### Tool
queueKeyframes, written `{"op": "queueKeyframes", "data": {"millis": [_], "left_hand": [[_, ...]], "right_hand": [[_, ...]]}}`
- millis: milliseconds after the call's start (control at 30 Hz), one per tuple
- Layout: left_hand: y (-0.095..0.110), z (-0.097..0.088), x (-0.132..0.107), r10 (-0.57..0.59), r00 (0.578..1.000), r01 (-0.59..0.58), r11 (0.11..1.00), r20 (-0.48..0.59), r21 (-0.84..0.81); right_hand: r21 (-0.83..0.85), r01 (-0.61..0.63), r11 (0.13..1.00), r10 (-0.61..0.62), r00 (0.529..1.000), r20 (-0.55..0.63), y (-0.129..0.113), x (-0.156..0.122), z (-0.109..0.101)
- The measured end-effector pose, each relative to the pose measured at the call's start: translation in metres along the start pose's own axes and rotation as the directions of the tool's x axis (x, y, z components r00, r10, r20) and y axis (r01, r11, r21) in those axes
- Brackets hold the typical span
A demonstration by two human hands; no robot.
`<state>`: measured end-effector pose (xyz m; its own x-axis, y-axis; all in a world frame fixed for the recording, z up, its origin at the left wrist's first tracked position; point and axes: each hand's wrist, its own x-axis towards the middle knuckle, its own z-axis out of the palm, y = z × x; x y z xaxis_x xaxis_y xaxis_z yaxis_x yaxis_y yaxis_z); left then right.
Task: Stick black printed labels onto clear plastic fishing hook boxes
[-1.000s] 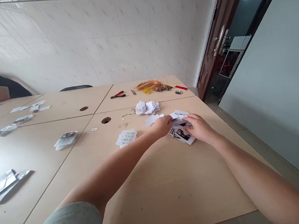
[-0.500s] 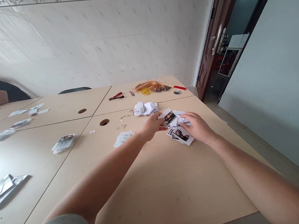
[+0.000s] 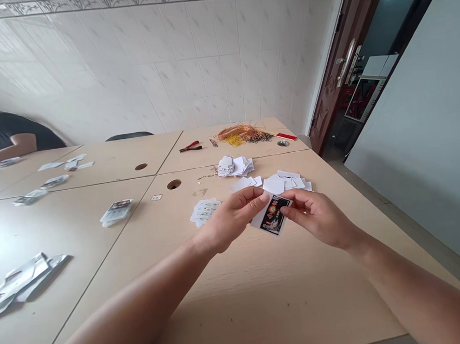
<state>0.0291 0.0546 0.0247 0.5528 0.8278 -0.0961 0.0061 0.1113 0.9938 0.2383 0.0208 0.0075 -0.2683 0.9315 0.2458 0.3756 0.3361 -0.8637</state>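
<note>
My left hand [image 3: 235,218] and my right hand [image 3: 316,219] hold a black-printed paper card [image 3: 273,215] between them, above the tabletop. Its dark face has a bright orange burst, and a white paper edge [image 3: 258,218] shows behind it on the left. Just beyond my hands lie loose white paper pieces [image 3: 281,183]. A small sheaf of printed white slips [image 3: 205,212] sits beyond my left hand, and a stacked pile of white paper [image 3: 233,166] lies farther ahead.
Red-handled pliers [image 3: 190,148], a bundle of copper wire [image 3: 243,134] and a red strip [image 3: 286,136] lie at the far table end. Foil packets [image 3: 26,278] and paper bundles [image 3: 116,212] lie to the left. A seated person [image 3: 7,136] works at the far left.
Both hands have risen from the paper pile, now gripping the printed card between them. The printed pieces seen on the table earlier no longer show there, and the view has shifted slightly.
</note>
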Motion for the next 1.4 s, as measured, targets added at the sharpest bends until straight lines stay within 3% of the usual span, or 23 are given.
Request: {"op": "queueKeyframes", "data": {"millis": [100, 200, 267, 333, 433, 567, 833, 1133, 1400], "left_hand": [[0.015, -0.003, -0.014, 0.058, 0.997, -0.056, 0.997, 0.044, -0.046], [0.028, -0.005, -0.03, 0.144, 0.982, -0.117, 0.971, 0.12, -0.211], [0.034, -0.009, -0.039, 0.191, 0.965, -0.137, 0.952, 0.181, -0.275], [0.037, -0.014, -0.045, 0.207, 0.953, -0.145, 0.953, 0.221, -0.267], [0.039, -0.021, -0.047, 0.204, 0.957, -0.158, 0.963, 0.207, -0.22], [0.039, -0.028, -0.046, 0.208, 0.965, -0.177, 0.965, 0.159, -0.192], [0.041, -0.022, -0.045, 0.248, 0.966, -0.232, 0.958, 0.077, -0.171], [0.042, -0.017, -0.047, 0.246, 0.967, -0.235, 0.963, 0.07, -0.135], [0.041, -0.02, -0.045, 0.242, 0.965, -0.212, 0.949, 0.104, -0.233]], "right_hand": [[0.011, 0.017, 1.0, -0.018, 1.0, 0.026, -0.023, -0.006, -0.002], [0.026, 0.043, 0.999, -0.042, 0.999, -0.029, -0.047, -0.009, -0.008], [0.028, 0.106, 0.994, -0.106, 0.994, -0.005, -0.063, -0.009, -0.012], [-0.022, 0.173, 0.985, -0.172, 0.985, 0.035, -0.077, -0.007, -0.014], [-0.147, 0.28, 0.949, -0.286, 0.958, -0.023, -0.087, -0.003, -0.012], [-0.285, 0.359, 0.889, -0.41, 0.901, -0.142, -0.085, 0.0, -0.003], [-0.422, 0.306, 0.853, -0.403, 0.901, -0.161, -0.079, 0.005, -0.002], [-0.361, 0.33, 0.872, -0.402, 0.904, -0.145, -0.075, 0.006, 0.006], [-0.35, 0.393, 0.85, -0.472, 0.864, -0.177, -0.069, 0.006, 0.005]]}}
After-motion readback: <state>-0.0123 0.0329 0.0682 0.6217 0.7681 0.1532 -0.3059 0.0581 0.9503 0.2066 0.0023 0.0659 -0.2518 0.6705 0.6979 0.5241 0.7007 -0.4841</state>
